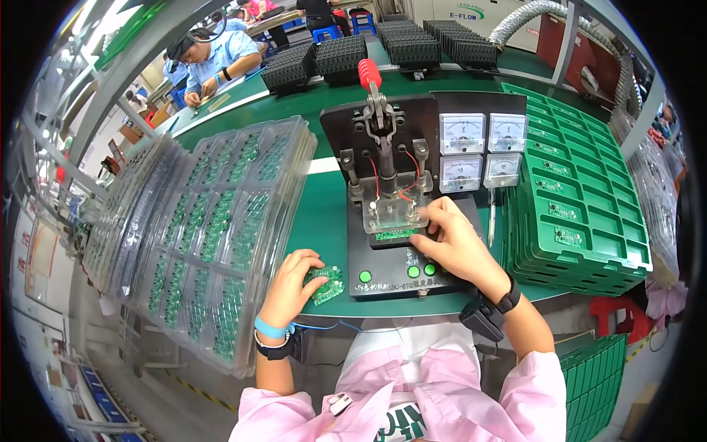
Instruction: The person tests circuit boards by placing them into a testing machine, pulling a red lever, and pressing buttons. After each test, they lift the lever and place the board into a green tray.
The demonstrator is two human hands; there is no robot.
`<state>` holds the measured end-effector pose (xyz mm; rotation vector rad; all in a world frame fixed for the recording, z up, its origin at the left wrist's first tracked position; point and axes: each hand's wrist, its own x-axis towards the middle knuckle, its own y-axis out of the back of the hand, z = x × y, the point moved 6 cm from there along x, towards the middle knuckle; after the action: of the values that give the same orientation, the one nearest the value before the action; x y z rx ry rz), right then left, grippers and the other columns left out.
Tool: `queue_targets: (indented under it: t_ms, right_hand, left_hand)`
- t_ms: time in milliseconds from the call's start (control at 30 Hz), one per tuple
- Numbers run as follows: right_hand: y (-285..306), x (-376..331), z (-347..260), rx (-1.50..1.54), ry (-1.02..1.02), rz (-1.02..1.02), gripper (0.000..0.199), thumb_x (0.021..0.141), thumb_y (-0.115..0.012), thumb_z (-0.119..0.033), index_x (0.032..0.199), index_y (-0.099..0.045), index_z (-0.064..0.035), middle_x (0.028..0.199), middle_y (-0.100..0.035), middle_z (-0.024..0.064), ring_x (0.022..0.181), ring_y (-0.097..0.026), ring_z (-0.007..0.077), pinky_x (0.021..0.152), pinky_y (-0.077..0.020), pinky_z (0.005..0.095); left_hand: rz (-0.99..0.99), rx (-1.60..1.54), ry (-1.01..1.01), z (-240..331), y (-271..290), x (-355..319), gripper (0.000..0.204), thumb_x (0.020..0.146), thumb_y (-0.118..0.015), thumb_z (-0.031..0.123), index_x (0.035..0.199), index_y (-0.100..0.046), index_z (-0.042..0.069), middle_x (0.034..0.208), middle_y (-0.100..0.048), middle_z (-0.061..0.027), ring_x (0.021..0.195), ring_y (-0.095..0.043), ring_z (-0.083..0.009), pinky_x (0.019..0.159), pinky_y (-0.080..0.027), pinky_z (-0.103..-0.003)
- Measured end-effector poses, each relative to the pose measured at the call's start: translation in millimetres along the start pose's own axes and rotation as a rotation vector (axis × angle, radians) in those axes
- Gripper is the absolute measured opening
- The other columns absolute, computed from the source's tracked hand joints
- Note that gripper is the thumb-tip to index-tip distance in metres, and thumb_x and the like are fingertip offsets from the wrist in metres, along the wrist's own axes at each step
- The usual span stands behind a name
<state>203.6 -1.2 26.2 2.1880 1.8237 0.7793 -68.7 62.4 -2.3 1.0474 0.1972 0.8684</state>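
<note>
A small green board [325,283] is gripped by the fingers of the left hand [292,286] and is rested on the green desk [324,214], just left of the black test fixture [394,221]. A second board [395,234] is seated in the fixture under the clear press plate [390,210]; its right edge is touched by the fingers of the right hand [453,243], which are curled over the fixture base and are not closed on anything. Four meters [482,151] are mounted behind. Clear trays [221,228] of boards are stacked at left, green trays [582,214] at right.
</note>
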Motion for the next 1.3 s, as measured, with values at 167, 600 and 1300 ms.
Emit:
queue_targets:
  t_ms: [167, 600, 1300]
  right_hand:
    - [-12, 7, 1, -0.085, -0.071, -0.087, 0.033, 0.078, -0.074, -0.013, 0.108, -0.065, -0.0017, 0.095, -0.048, 0.0060, 0.079, -0.049, 0.0132, 0.067, -0.0423, 0.0259]
    - [24, -15, 0, 0.034, -0.102, 0.114, 0.022, 0.081, -0.071, -0.001, 0.089, -0.050, -0.0010, 0.069, -0.052, 0.0004, 0.059, -0.048, 0.0051, 0.053, -0.0406, 0.0229]
    - [126, -91, -30, 0.027, 0.173, 0.035, 0.020, 0.080, -0.071, 0.003, 0.094, -0.058, 0.0018, 0.087, -0.062, 0.0065, 0.074, -0.060, 0.0116, 0.064, -0.0508, 0.0230]
  left_hand:
    - [-0.076, -0.202, 0.146, -10, -4, -1, 0.022, 0.084, -0.066, 0.002, 0.104, -0.061, 0.000, 0.112, -0.059, -0.0146, 0.106, -0.057, -0.0321, 0.089, -0.048, -0.039]
    - [0.287, -0.011, -0.287, 115, -12, 37, 0.039, 0.078, -0.059, -0.011, 0.115, -0.063, 0.001, 0.104, -0.064, -0.0132, 0.100, -0.063, -0.0278, 0.086, -0.051, -0.038]
    - [-0.177, 0.335, -0.304, 114, -64, 89, 0.066, 0.084, -0.065, 0.033, 0.141, -0.045, 0.007, 0.142, -0.050, -0.0103, 0.145, -0.027, -0.0335, 0.110, -0.016, -0.067]
